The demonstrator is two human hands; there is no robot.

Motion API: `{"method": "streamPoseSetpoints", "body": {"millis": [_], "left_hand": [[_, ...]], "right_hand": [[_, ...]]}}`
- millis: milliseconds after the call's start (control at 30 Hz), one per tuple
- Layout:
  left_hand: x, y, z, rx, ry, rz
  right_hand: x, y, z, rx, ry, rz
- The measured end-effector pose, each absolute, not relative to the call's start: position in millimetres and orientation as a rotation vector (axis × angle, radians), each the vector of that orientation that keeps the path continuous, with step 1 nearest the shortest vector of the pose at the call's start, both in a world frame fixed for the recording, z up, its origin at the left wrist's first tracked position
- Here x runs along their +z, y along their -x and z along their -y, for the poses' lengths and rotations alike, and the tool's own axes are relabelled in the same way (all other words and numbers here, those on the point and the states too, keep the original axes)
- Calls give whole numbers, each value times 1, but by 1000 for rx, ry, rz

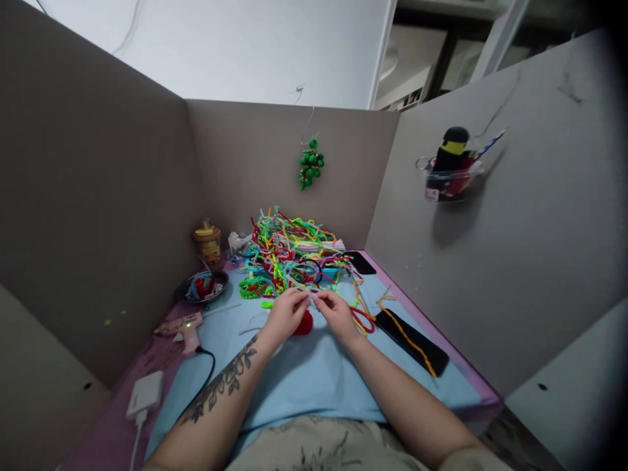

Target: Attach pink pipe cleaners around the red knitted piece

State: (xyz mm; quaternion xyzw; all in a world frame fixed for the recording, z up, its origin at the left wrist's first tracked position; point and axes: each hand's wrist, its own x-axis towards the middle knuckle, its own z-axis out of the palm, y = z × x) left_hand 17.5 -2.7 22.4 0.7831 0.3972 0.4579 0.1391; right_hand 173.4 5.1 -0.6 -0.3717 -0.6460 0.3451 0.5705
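Note:
My left hand point(288, 315) and my right hand point(335, 315) meet in the middle of the table, fingertips pinched together. Between them is a pale lilac pipe cleaner point(312, 296), mostly covered by the fingers. Just below the fingertips a red fuzzy piece point(305, 323) lies on the light blue cloth point(314, 379). Right behind the hands rises a tangled heap of many-coloured pipe cleaners point(289, 245). A green fuzzy figure point(252, 286) sits beyond my left hand, and a red pipe cleaner loop point(364, 319) lies to the right of my right hand.
At left are a pink glue gun point(189, 330) with its green light lit, a white power adapter point(146, 394), a dark bowl point(218, 294) and a lidded cup point(208, 242). A black phone point(417, 347) lies right. Grey panels point(289, 137) enclose the table.

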Motion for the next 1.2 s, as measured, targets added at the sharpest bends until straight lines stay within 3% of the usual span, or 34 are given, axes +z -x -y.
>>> {"method": "streamPoseSetpoints", "body": {"millis": [333, 600, 767, 1000, 1200], "left_hand": [[21, -25, 3, 1306, -1903, -1141], [18, -27, 7, 1374, -1904, -1246], [19, -24, 7, 1418, -2032, -1183], [24, -22, 13, 1351, -2271, -1118], [24, -20, 11, 1362, -2347, -1026]], "right_hand": [[0, -174, 2, 185, 852, 1682], [-10, -168, -2, 82, 800, 1686], [-10, -169, -1, 263, 806, 1709], [-2, -173, -2, 928, 760, 1654], [-4, -177, -8, 1155, 664, 1618]]}}
